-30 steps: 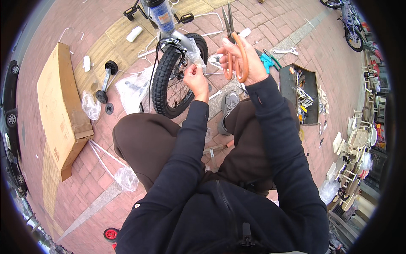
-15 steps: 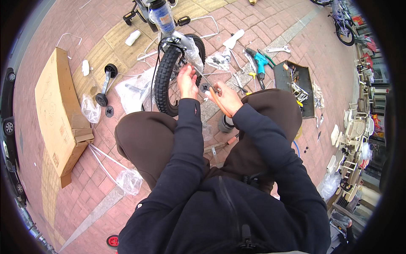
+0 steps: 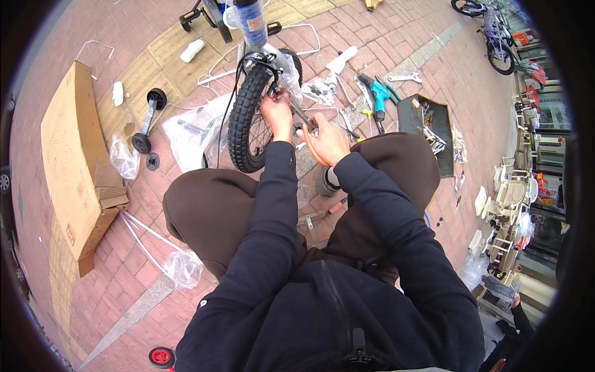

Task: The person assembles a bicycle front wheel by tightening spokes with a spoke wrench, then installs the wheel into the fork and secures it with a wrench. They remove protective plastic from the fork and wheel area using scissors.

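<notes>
In front of my knees stands a small bicycle, its knobby front tyre (image 3: 243, 130) turned toward me. My left hand (image 3: 277, 116) reaches in beside the wheel, fingers bent together at the brake parts (image 3: 273, 88); whatever they pinch is hidden. Closed round a long metal tool (image 3: 300, 113) with an orange handle, my right hand (image 3: 330, 141) is just to the right. The tool's grey shaft slants up and left, its tip close to my left fingertips. Most of the handle is covered by my palm.
An open dark toolbox (image 3: 446, 139), a teal power drill (image 3: 379, 96) and a wrench (image 3: 406, 77) lie at the right. Leftward are a cardboard box (image 3: 71, 167), training wheels (image 3: 147, 121) and clear plastic bags (image 3: 184, 268). A hammer-like tool with an orange grip (image 3: 336, 207) lies between my legs.
My left hand has moved up and inward to the brake parts, its fingers now closing. My right hand has turned, and less of the orange handle shows.
</notes>
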Tool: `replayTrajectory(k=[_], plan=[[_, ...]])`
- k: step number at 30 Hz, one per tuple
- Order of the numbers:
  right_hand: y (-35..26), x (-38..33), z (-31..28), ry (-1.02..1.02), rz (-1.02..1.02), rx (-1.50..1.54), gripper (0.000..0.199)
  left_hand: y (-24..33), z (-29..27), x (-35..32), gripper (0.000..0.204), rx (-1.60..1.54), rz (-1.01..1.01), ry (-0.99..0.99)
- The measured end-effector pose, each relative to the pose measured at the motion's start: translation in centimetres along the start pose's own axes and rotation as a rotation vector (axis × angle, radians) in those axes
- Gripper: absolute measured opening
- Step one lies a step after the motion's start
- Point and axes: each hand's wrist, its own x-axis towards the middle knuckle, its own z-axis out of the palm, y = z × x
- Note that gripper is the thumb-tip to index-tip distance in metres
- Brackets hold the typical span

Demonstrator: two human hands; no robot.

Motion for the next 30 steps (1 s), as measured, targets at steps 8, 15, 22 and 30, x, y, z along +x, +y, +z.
replayTrajectory(k=[8,15,22,30], plan=[[0.2,-0.2,-0.2,0.023,-0.039,0.057,0.040,-0.9,-0.1,0.7,0.008,0.154,0.005,-0.014],[4.5,0.8,1.6,0.054,-0.163,0.127,0.039,1.3,0.2,-0.4,0.013,0.024,-0.102,-0.057],[7.6,4.5,4.1,0.052,-0.162,0.884,0.051,1.5,-0.4,-0.1,0.017,0.009,-0.226,-0.189],[7.6,3.0,5.0,-0.163,-0.189,0.722,0.042,0.4,-0.9,-0.2,0.021,-0.200,-0.247,-0.244]])
